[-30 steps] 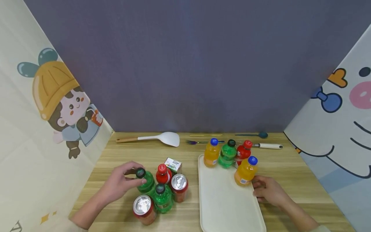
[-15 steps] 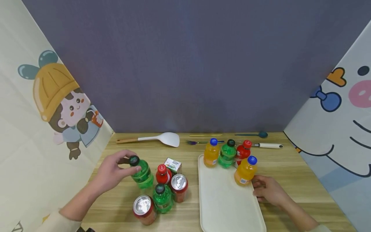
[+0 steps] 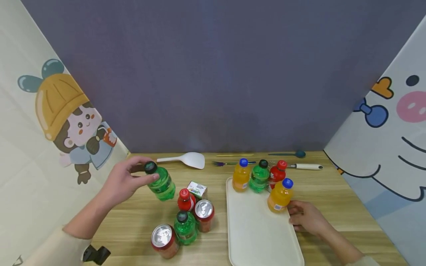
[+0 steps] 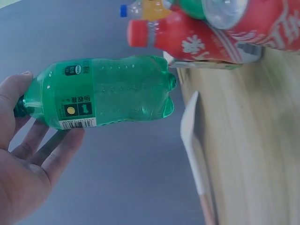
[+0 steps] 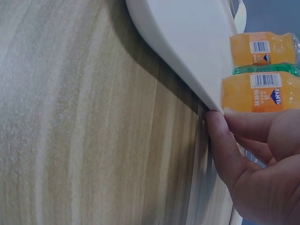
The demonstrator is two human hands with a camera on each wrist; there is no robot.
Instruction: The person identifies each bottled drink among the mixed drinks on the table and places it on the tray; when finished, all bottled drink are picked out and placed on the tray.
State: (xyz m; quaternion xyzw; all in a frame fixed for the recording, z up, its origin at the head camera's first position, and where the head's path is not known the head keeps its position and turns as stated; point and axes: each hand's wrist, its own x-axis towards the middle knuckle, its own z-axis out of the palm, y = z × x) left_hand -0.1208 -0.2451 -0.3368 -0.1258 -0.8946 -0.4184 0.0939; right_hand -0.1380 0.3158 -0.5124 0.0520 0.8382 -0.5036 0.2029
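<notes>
My left hand [image 3: 121,183] holds a green soda bottle [image 3: 163,186] by its neck, just under the black cap, between thumb and fingers. In the left wrist view the bottle [image 4: 112,91] hangs in the air with its base free. On the right side, my right hand [image 3: 307,218] pinches the rim of a cream tray [image 3: 263,236]; the right wrist view shows thumb and finger at the tray's edge [image 5: 183,77]. Right by those fingers stands an orange soda bottle [image 3: 280,197]. Another orange bottle [image 3: 241,177], a green bottle [image 3: 259,178] and a red bottle [image 3: 277,174] line the tray's far end.
Left of the tray cluster two red cans [image 3: 165,242], a green bottle [image 3: 185,229], a red bottle [image 3: 186,201] and a small white box [image 3: 197,189]. A white spatula [image 3: 193,160], fork [image 3: 229,163], dark spoon [image 3: 296,154] and white-handled utensil [image 3: 307,166] lie along the back wall.
My left hand has lifted the green bottle out of the cluster, up and to the left, toward the spatula's handle. The right hand has stayed at the tray's rim.
</notes>
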